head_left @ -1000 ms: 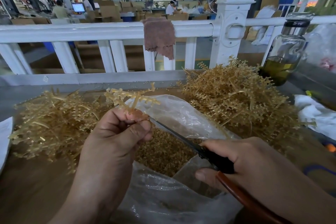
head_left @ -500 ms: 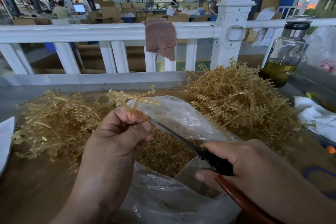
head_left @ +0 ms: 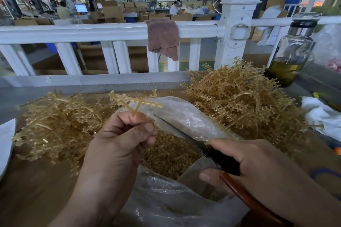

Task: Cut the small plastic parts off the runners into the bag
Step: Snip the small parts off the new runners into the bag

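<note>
Right over the mouth of the clear plastic bag (head_left: 186,116), the left hand (head_left: 121,134) pinches the stem of one tan runner (head_left: 134,101) between thumb and curled fingers, and the runner's branches fan out above the fist. The right hand (head_left: 258,167) has its fingers curled round the black and reddish handles of the scissors (head_left: 184,135). The blades point up and left, looking like a single thin line, with their tip just beside the left fingertips and below the runner. Whether the tip touches the stem cannot be told. Inside the bag lies a heap of small cut parts (head_left: 169,156) beneath both hands. A flatter pile of runners (head_left: 55,121) lies left of the bag on the wooden table (head_left: 27,190), and a taller pile (head_left: 239,101) stands to its right. Behind them runs a white railing (head_left: 92,31) with a brown cloth (head_left: 162,38) draped over it, and a glass bottle (head_left: 289,55) holding dark yellow liquid stands at far right
</note>
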